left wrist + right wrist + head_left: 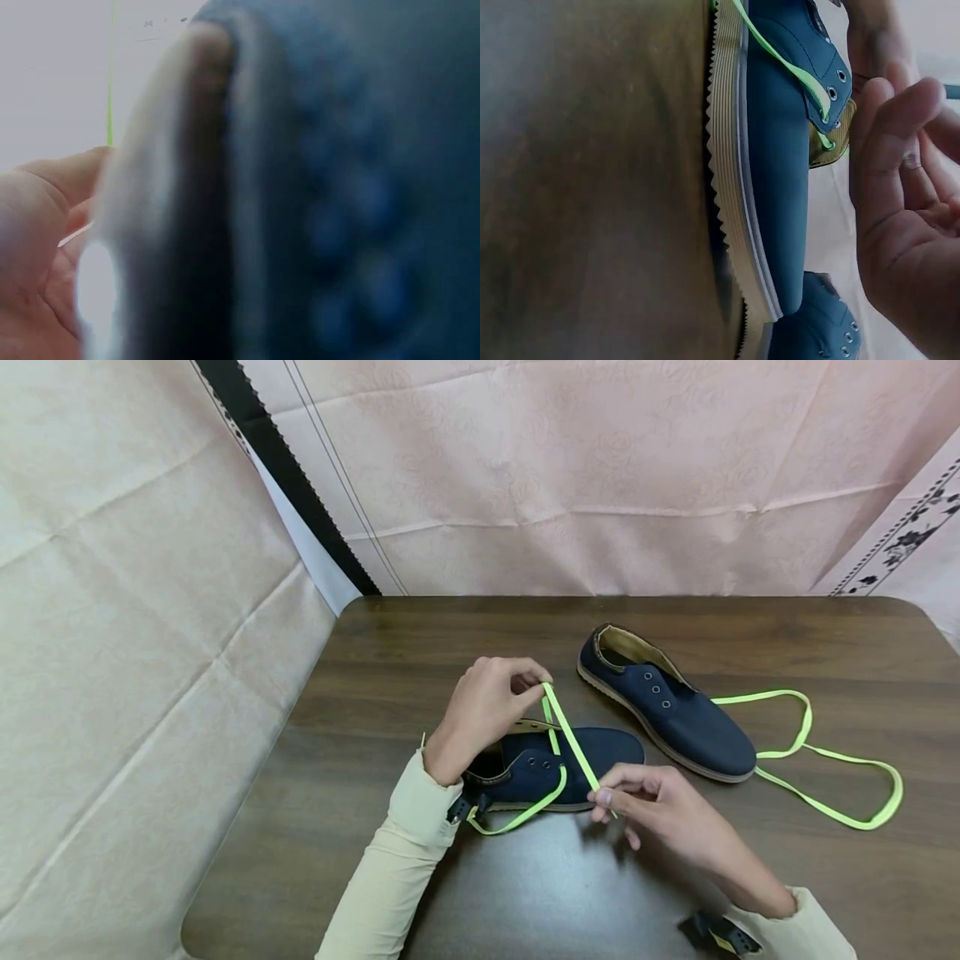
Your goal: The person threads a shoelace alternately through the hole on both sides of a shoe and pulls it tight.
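Note:
A navy shoe lies on the table with its toe toward the right. Its neon-yellow lace runs through the eyelets nearest the toe. Over the shoe's opening, my left hand pinches the lace at a raised bend. My right hand, in front of the toe, pinches the lace's end between thumb and fingers, so the stretch between both hands is taut. The lace's other half loops down along the near side. In the right wrist view the shoe's ridged sole shows. Blurred dark blue shoe material fills most of the left wrist view.
A second navy shoe stands behind and to the right, its side eyelets unthreaded. From under its toe a neon lace trails in loops over the brown wooden table. Pale cloth hangs behind the table.

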Demonstrator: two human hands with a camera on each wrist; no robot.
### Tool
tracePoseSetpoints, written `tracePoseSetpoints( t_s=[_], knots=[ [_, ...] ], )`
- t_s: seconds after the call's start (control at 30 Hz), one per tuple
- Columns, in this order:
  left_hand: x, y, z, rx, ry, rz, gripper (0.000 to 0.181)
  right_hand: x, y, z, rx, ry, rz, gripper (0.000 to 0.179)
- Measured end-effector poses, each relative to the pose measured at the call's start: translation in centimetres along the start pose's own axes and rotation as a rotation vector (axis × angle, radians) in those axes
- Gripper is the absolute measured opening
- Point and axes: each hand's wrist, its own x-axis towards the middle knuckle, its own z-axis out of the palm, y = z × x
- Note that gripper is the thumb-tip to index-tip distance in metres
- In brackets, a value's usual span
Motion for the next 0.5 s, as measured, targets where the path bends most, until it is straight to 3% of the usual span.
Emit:
tracePoseSetpoints(
  t_s=[0.1, 0.2, 0.37, 0.5],
  knots=[
    [-0.1, -0.1, 0.1, 0.039, -0.057, -0.043, 0.01, -0.3, 0.3, -0.3, -0.011, -0.036, 0.008, 0.019],
    [-0.3, -0.1, 0.3, 0.073, -0.112, -0.07, 0.011, -0.5, 0.6, -0.6, 0.013, -0.099, -0.036, 0.014],
    [-0.3, 0.0, 0.6, 0.102, -0.18, -0.086, 0.009, -0.7, 0.9, -0.7, 0.086, -0.283, -0.195, 0.012],
    [-0.2, 0.2, 0.8, 0.129, -0.212, -0.092, 0.009, -0.7, 1.1, -0.7, 0.091, -0.401, -0.203, 0.013]
  ],
)
